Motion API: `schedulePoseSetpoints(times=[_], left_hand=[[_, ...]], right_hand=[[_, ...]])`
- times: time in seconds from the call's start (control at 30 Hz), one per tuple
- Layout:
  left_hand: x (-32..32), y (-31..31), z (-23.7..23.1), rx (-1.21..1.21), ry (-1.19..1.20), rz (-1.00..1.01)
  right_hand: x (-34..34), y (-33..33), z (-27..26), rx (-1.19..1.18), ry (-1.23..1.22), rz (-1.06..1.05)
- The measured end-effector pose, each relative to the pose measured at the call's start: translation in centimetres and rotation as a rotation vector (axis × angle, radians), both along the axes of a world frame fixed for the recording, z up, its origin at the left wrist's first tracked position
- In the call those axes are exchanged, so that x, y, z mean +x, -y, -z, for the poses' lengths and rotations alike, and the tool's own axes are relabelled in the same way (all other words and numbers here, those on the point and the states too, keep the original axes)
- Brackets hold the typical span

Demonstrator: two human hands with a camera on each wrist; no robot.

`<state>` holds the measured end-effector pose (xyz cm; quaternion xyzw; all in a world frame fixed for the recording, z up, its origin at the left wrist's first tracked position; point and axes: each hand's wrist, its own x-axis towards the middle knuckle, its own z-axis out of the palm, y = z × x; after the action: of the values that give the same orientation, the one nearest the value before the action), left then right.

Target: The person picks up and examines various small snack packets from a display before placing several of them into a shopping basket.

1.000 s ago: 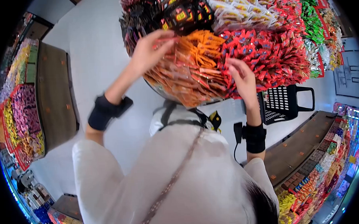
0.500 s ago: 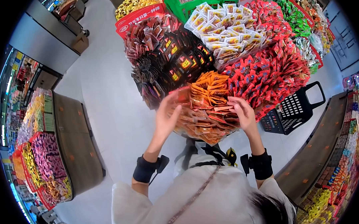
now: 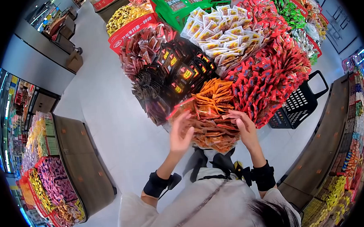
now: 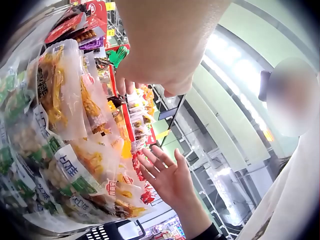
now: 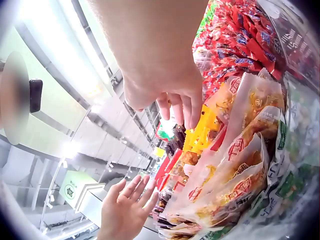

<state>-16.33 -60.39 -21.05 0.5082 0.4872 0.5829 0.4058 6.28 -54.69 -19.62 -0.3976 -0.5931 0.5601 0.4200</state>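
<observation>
In the head view, a heap of clear snack packets (image 3: pixel 215 132) with orange-brown contents lies at the near end of a candy display. My left hand (image 3: pixel 180 134) is at its left side, with fingertips close to a red-edged clear packet (image 3: pixel 184 108). On the opposite side, my right hand (image 3: pixel 246 129) has its fingertips at the heap's upper right edge. Open-palmed and with nothing in it, the left hand (image 5: pixel 125 207) shows in the right wrist view. Likewise, the left wrist view shows the right hand (image 4: pixel 172 182) with spread fingers and a bare palm.
Orange packets (image 3: pixel 213 96), black packets (image 3: pixel 184 73), red packets (image 3: pixel 269 77) and white packets (image 3: pixel 223 36) fill the neighbouring sections. A black shopping basket (image 3: pixel 297 106) is at the right. Brown display stands flank the aisle, one at left (image 3: pixel 84 162), another at right (image 3: pixel 318 160).
The head view has tilted up and shows more of the store. My hands have come closer together over the near packets, the left dropping from the heap's upper left to its side.
</observation>
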Motion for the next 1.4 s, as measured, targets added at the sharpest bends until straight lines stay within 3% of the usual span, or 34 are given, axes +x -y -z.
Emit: schedulePoseSetpoints(times=[0.33, 0.67, 1.03, 1.4], left_hand=[[3.7, -1.0, -0.5, 0.094, -0.002, -0.079], [15.1, -0.5, -3.0, 0.163, -0.062, -0.111], [33.7, 0.8, -1.0, 0.098, -0.018, 0.167], [44.7, -4.2, 1.1, 0.044, -0.109, 0.35]], right_hand=[[4.7, 1.2, -0.7, 0.094, -0.074, 0.069], [19.9, 5.7, -0.3, 0.148, -0.033, 0.266], [36.6, 11.6, 4.5, -0.099, -0.134, 0.505], [45.8, 10.5, 7.9, -0.187, -0.24, 0.702]])
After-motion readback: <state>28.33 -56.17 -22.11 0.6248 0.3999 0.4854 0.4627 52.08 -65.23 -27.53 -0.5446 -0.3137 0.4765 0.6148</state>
